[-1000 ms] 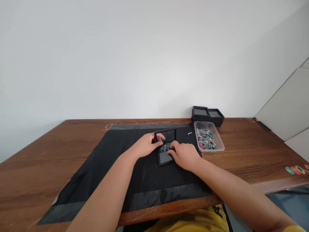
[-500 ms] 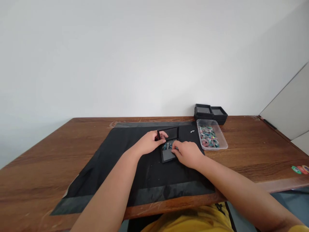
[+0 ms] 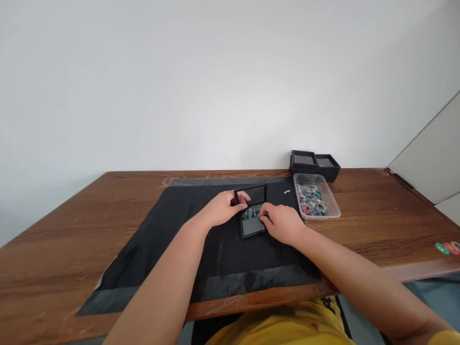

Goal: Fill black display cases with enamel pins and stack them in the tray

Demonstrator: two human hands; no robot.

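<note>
A small black hinged box [image 3: 252, 225] lies open on the black cloth [image 3: 201, 239], its lid [image 3: 255, 194] standing up at the back. A few small teal pieces [image 3: 248, 214] sit on the grey pad inside. My left hand [image 3: 224, 208] grips the left side of the box near the hinge, fingers curled. My right hand [image 3: 283, 223] rests at the box's right edge with its fingertips pinched over the pad beside the pieces; what they hold, if anything, is too small to see.
A clear plastic tub [image 3: 316, 202] of several small coloured pieces stands right of the cloth. Two black boxes [image 3: 314, 164] sit behind it by the wall. Coloured round stickers [image 3: 447, 247] mark the wooden table [image 3: 377, 225] at the far right edge.
My right hand has crept a little further back along the box's right edge, toward the teal pieces. The left hand keeps its hold. The view has shifted slightly.
</note>
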